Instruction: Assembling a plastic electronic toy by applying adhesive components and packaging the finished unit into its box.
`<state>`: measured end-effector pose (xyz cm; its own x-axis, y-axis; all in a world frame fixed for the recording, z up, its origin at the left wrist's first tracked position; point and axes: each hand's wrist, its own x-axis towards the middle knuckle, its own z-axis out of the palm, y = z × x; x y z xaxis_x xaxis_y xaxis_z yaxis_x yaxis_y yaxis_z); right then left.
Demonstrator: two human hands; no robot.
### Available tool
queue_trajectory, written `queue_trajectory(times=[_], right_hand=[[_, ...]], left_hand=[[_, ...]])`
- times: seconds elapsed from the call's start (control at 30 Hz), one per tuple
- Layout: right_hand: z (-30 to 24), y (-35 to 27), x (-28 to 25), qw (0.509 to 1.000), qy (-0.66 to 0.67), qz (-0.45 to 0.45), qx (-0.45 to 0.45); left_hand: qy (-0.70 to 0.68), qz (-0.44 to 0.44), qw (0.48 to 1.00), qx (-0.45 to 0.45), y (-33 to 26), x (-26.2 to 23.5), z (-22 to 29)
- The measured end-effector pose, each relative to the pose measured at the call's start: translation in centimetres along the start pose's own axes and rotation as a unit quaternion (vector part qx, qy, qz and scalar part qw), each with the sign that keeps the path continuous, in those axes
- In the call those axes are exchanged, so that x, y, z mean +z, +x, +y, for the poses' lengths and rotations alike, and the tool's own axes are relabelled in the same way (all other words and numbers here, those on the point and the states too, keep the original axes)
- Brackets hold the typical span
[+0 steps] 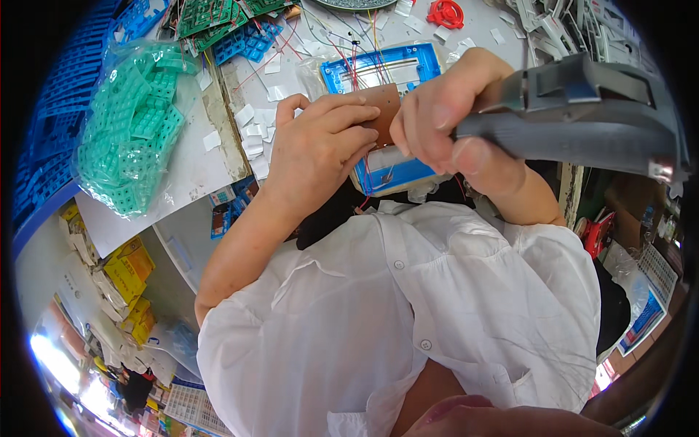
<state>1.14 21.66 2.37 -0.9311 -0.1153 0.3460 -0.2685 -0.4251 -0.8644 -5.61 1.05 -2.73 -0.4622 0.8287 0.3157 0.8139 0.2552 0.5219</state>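
My left hand rests with bent fingers on a brown board, gripping it against a blue plastic casing. The casing lies on the table before me, and thin red, white and yellow wires run from it toward the far side. My right hand is closed round a dark grey handheld tool with metal parts on its upper side. The tool extends to the right; its working end is hidden by my fingers, close to the board's right edge.
A clear bag of green keypads lies at the left, near blue plastic parts. Green circuit boards and a red plastic ring sit at the far side. White paper bits are scattered about. Pale plastic parts pile up far right.
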Motion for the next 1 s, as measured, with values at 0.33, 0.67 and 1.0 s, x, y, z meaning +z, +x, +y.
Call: queue_trajectory(times=[0.33,0.67,1.0], right_hand=[[1.1,-0.3,0.4,0.997,-0.072,-0.032,0.020],[1.2,0.1,0.1,0.972,-0.190,-0.135,-0.013],[-1.3,1.9,-0.3,0.991,0.003,-0.115,-0.071]], left_hand=[[-0.038,0.045,0.998,-0.004,-0.2,1.2,-0.4],[-0.029,0.054,0.998,-0.011,-0.4,1.5,-0.4],[-0.101,0.122,0.986,-0.043,-0.7,2.4,1.1]])
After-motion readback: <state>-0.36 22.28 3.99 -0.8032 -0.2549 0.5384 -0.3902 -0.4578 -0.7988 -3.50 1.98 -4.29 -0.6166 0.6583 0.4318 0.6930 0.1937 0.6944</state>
